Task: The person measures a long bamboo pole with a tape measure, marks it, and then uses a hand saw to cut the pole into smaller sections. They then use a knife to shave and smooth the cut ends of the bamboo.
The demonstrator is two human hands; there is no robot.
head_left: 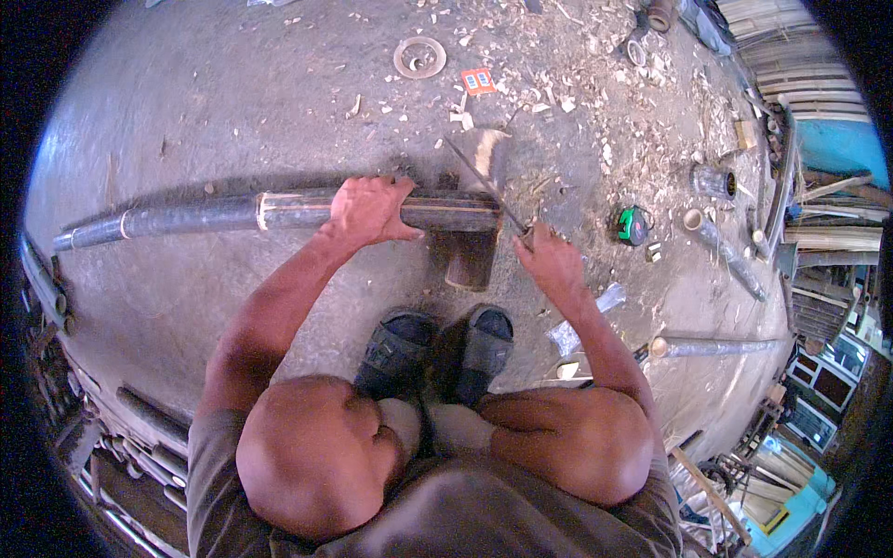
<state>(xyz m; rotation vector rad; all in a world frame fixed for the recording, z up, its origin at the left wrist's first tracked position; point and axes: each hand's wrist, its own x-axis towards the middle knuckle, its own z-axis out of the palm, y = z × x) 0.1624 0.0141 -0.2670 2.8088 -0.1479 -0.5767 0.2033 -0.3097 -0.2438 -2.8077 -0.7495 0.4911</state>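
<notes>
My left hand [369, 210] is wrapped over a long dark bamboo pole [307, 206] that lies crosswise before my feet. My right hand [553, 260] grips the handle end of a tool with a long, narrow dark blade [479, 177]. The blade slants up and left across the right end of the pole; whether it is a knife or a saw cannot be made out. Under that end, a short thick bamboo piece [471, 260] lies crosswise to the pole, propping it. The handle is mostly hidden in my fingers.
A green tape measure [632, 226] lies on the floor to the right. Wood chips and shavings [605, 121] litter the far right, near an orange packet [478, 82] and a round dish [419, 58]. Cut bamboo pieces [726, 256] lie further right; more poles [149, 456] are stacked at the lower left.
</notes>
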